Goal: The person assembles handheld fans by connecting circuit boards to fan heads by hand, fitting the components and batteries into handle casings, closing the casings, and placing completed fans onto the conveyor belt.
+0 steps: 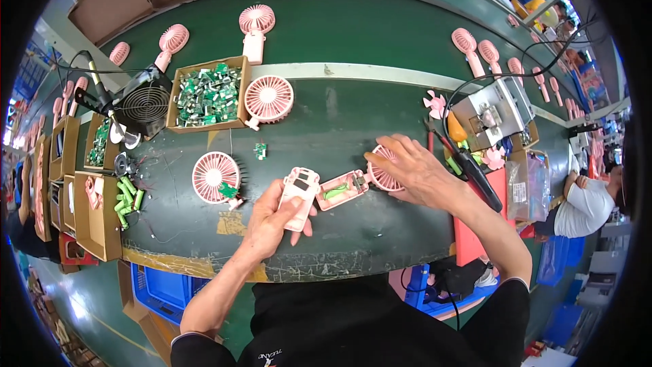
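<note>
My left hand [263,228] grips a pale pink handle shell [303,189] with a dark rectangular patch near its top, the thumb lying across it. Over the caged head of a pink handheld fan [382,171] curl the fingers of my right hand [426,175]. The fan's handle lies opened toward the left, and a green part [335,191] shows inside. The shell's edge meets or overlaps the handle's end; whether they touch I cannot tell. Left of my hands rests a pink fan head [212,171] with a green circuit board [227,191] at its lower edge.
Behind are a carton [205,126] of green circuit boards, another fan head [269,99] and a loose board [261,151]. Green batteries [126,198] and parts boxes [95,231] sit left. A black-handled tool [481,180] and a metal holder [490,117] stand right. Fans line the back.
</note>
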`<state>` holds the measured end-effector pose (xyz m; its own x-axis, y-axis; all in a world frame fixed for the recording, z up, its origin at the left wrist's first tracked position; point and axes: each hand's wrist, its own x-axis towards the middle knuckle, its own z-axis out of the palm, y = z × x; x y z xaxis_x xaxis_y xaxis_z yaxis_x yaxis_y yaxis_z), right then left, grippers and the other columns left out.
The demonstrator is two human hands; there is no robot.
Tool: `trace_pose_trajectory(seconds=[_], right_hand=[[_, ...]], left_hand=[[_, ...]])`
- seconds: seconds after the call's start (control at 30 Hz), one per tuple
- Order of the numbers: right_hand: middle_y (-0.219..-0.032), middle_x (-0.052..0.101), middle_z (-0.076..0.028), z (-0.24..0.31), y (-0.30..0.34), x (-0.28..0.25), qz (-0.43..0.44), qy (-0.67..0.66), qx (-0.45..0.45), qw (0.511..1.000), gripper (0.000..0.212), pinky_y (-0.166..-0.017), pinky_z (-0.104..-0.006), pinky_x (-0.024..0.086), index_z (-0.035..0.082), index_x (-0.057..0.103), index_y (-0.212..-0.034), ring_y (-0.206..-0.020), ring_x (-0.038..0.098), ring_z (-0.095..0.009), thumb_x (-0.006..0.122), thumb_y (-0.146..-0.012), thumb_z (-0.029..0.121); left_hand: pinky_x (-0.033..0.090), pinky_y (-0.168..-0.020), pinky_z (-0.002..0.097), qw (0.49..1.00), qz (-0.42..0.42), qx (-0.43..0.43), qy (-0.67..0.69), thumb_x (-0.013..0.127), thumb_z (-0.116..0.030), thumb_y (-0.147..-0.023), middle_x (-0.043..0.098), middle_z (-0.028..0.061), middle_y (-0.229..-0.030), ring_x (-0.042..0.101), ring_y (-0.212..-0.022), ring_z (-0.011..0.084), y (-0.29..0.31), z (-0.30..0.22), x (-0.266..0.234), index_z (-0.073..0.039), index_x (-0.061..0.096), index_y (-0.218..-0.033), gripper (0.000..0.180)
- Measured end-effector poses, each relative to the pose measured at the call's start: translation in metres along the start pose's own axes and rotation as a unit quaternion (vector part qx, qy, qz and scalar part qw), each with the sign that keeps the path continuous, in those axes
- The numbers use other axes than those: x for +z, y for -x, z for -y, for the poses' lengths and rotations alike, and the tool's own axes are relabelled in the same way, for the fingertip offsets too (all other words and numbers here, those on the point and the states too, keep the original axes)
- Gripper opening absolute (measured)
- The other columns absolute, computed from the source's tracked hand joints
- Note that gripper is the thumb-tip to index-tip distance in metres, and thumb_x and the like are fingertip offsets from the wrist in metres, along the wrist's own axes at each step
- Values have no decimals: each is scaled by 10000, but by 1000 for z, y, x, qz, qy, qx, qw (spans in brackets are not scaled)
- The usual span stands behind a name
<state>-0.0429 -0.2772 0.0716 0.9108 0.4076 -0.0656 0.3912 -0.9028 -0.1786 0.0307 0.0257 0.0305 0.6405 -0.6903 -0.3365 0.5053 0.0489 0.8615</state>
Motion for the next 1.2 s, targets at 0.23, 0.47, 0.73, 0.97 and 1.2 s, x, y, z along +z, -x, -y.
trace_pose_trajectory(seconds=[0.23, 0.47, 0.73, 0.97, 1.2], right_hand=[[-1404, 396, -187, -2, 8, 3, -7, -7, 19, 1000, 846, -1052, -462, 394, 97, 430, -1406, -1292, 401, -369, 831, -674, 231], [-1403, 374, -194, -3, 13, 9, -37, -102, 71, 992, 893, -1057, -477, 418, 100, 435, -1401, -1286, 412, -399, 864, -627, 228], [-1396, 388, -193, -6, 12, 10, -39, -102, 61, 992, 792, -1083, -463, 384, 108, 438, -1410, -1288, 405, -380, 799, -721, 262], [-1362, 407, -192, -8, 13, 10, -62, -98, 51, 992, 793, -1045, -464, 417, 86, 459, -1379, -1249, 436, -382, 813, -684, 229], [-1346, 419, -187, -3, 10, 10, -117, -80, 36, 989, 794, -1017, -474, 442, 110, 488, -1348, -1248, 447, -388, 836, -637, 166]], left_hand=[[454, -463, 280, 970, -63, -11, -236, 519, -202, -955, 664, 113, -812, 619, -602, 128, -34, -17, 0, 38, 546, -1061, 264], [495, -714, 467, 880, -126, 110, -444, 523, -150, -919, 673, 217, -841, 621, -719, 405, -56, -11, 2, 9, 595, -1106, 256], [484, -688, 466, 826, -144, 165, -519, 596, -108, -886, 634, 222, -901, 615, -782, 381, -55, -5, 3, 35, 568, -1132, 286], [438, -859, 437, 675, 11, 356, -646, 740, -147, -760, 569, 162, -1089, 540, -1001, 336, -42, 7, 49, 17, 536, -1167, 485], [485, -829, 441, 732, -27, 279, -621, 733, -125, -749, 563, 190, -1079, 561, -976, 366, -39, 24, 51, 52, 481, -1271, 606]])
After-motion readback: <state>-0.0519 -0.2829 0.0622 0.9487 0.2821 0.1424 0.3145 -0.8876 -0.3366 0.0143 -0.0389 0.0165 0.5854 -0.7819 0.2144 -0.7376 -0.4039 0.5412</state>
